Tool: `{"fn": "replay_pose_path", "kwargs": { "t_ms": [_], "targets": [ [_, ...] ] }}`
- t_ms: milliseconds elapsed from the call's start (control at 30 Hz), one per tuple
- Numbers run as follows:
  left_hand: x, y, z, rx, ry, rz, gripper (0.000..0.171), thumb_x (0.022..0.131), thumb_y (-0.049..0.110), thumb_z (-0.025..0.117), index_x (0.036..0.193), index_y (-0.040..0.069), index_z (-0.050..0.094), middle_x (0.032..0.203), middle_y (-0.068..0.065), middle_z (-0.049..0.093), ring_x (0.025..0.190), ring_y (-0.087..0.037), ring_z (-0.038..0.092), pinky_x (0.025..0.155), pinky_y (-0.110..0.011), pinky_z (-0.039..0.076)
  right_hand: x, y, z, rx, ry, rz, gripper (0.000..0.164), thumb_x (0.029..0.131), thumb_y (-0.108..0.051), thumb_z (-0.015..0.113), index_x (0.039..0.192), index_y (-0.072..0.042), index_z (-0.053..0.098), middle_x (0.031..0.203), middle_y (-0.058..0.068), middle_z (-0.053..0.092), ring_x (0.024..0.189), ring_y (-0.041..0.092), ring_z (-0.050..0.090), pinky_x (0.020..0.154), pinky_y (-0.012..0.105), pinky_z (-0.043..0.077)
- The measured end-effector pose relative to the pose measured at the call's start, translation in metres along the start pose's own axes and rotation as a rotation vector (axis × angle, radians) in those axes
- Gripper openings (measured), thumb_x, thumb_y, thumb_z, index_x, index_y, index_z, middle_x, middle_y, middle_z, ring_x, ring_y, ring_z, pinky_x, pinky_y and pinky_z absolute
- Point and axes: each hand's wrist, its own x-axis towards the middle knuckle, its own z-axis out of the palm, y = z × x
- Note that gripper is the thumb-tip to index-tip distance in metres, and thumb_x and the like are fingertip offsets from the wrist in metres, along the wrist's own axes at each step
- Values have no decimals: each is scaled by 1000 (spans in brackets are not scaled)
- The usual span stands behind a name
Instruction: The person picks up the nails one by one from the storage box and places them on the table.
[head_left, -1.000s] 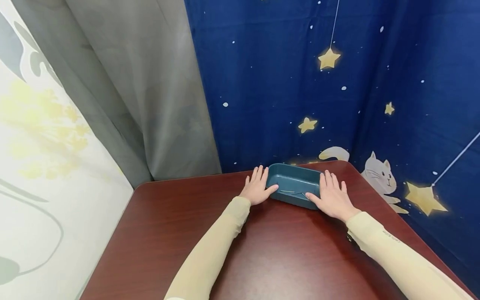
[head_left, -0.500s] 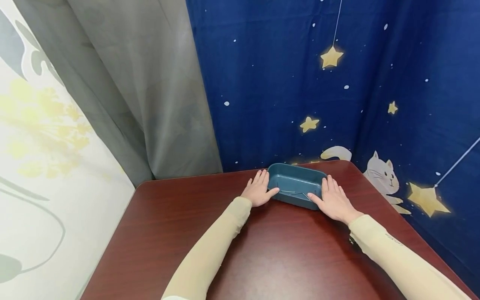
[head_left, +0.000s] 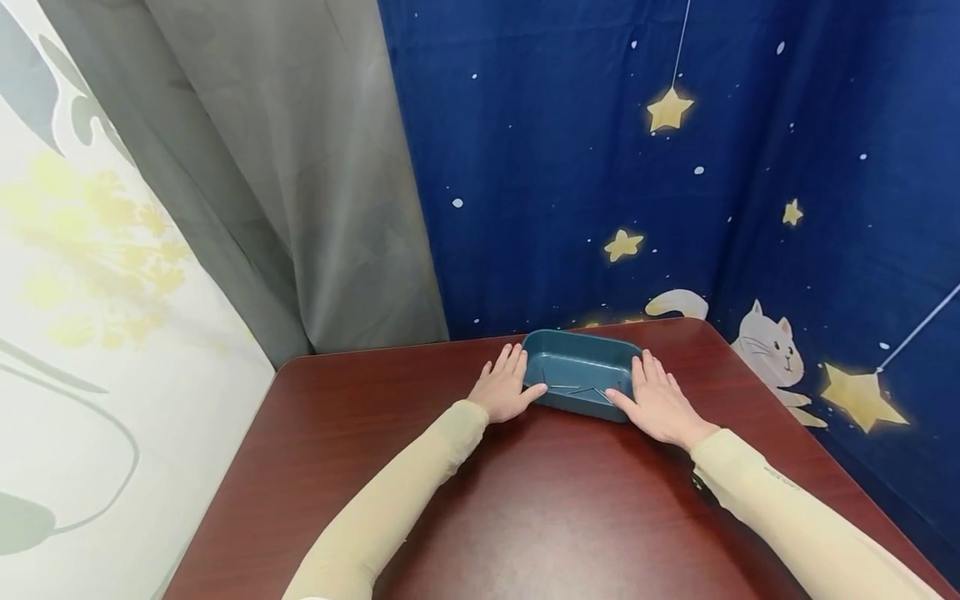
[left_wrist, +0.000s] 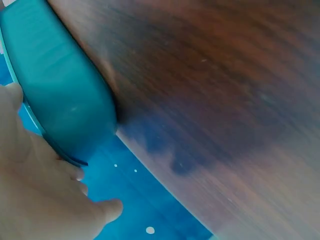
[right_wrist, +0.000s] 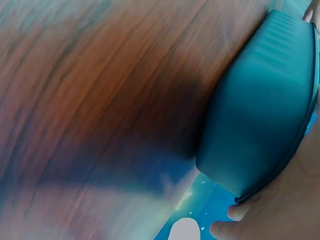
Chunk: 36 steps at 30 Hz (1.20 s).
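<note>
A teal rectangular tray (head_left: 581, 348) with rounded corners and raised walls stands near the back edge of the table. Inside, along its near side, lie a few thin rod-like pieces (head_left: 564, 387), too small to identify. My left hand (head_left: 501, 390) rests at the tray's left end with straight fingers, its thumb reaching over the near rim. At the opposite end, my right hand (head_left: 662, 403) lies with fingers extended against the rim and the thumb over the near corner. In both wrist views the tray's outer wall (left_wrist: 60, 80) shows beside the hand.
The reddish-brown wooden table (head_left: 525, 517) stretches toward me beneath both sleeved forearms. Behind it hang a grey curtain (head_left: 352, 208) and a blue curtain (head_left: 540, 167) printed with stars. A white patterned panel (head_left: 97, 350) stands at the left.
The tray and both hands have shifted slightly to the left along the table, mostly in the last half second. The right hand's fingers, spread before, now lie closer together.
</note>
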Motion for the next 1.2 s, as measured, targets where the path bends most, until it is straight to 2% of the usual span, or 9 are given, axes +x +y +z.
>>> {"fn": "replay_pose_path", "kwargs": {
  "t_ms": [167, 400, 567, 767, 1033, 1200],
  "targets": [
    [-13, -4, -2, -5, -3, -26, 91, 99, 70, 31, 162, 8, 11, 169, -6, 4, 154, -23, -5, 119, -55, 13, 1, -8, 3, -8, 1, -25, 107, 96, -72, 39, 155, 14, 13, 162, 33, 6, 147, 52, 9, 113, 68, 14],
    [-37, -11, -6, -15, 9, -50, 91, 100, 69, 32, 162, 6, 13, 169, -9, 6, 154, -26, -1, 119, -57, 13, 2, -23, 7, -1, -2, -69, 103, 98, -69, 41, 155, 12, 16, 163, 30, 7, 149, 49, 9, 114, 66, 13],
    [-60, -16, -6, -20, 29, -34, 89, 101, 66, 32, 161, 2, 13, 168, -12, 5, 154, -28, -2, 118, -57, 13, 1, -34, 11, -20, 4, -115, 104, 97, -72, 38, 155, 12, 18, 163, 29, 9, 149, 47, 12, 115, 65, 15],
    [-80, -19, -3, -40, 55, -12, 89, 102, 66, 28, 161, 3, 9, 168, -14, 3, 154, -29, -4, 118, -59, 10, -4, -46, 12, -16, -4, -158, 103, 96, -73, 38, 156, 9, 18, 164, 26, 10, 150, 44, 12, 115, 64, 15],
    [-104, -32, -13, -42, 71, -39, 92, 100, 68, 30, 161, 4, 6, 169, -12, 0, 154, -30, -3, 119, -58, 8, -9, -60, 16, -21, -11, -222, 99, 97, -69, 43, 157, 7, 21, 165, 23, 10, 151, 41, 11, 116, 62, 16],
    [-119, -39, -16, -38, 71, -39, 95, 99, 71, 30, 161, 4, 6, 169, -10, -1, 154, -29, -2, 119, -58, 7, -14, -67, 21, -14, -20, -251, 99, 97, -70, 41, 157, 6, 21, 166, 21, 9, 152, 39, 11, 116, 61, 16]
  ]
}}
